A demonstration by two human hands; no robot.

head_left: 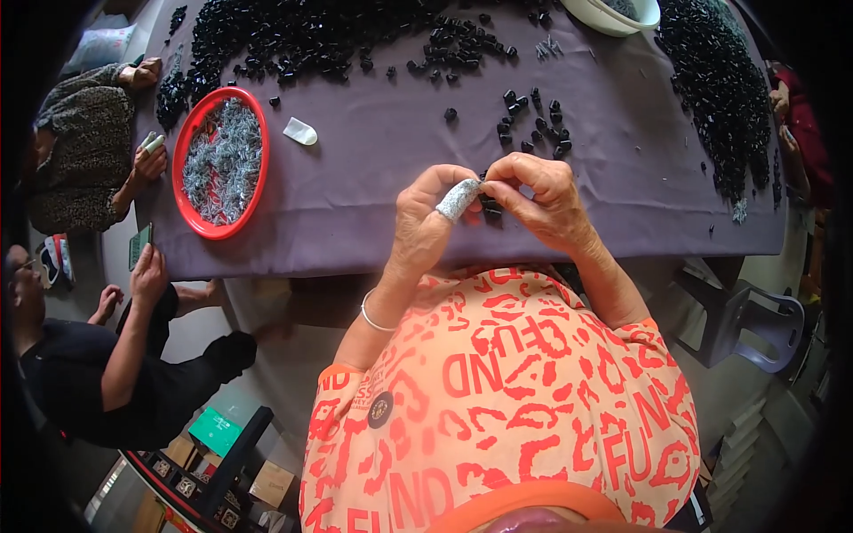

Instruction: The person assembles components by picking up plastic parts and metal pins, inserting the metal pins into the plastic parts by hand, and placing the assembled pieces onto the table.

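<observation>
My left hand and my right hand meet above the near edge of the cloth-covered table. Both are closed, fingertips pinched together at one spot. Whatever they hold there is too small to make out. A speckled grey-white finger cover wraps one digit of my left hand. Just under the fingertips lie a few small black plastic parts, partly hidden by my hands. Beyond my right hand, several more black parts are scattered loosely on the cloth.
On the left, a red oval tray holds many thin grey pieces; a white finger cover lies beside it. Heaps of black parts spread across the far side and right. A white basin stands at the back. People sit left and right; a grey stool stands right.
</observation>
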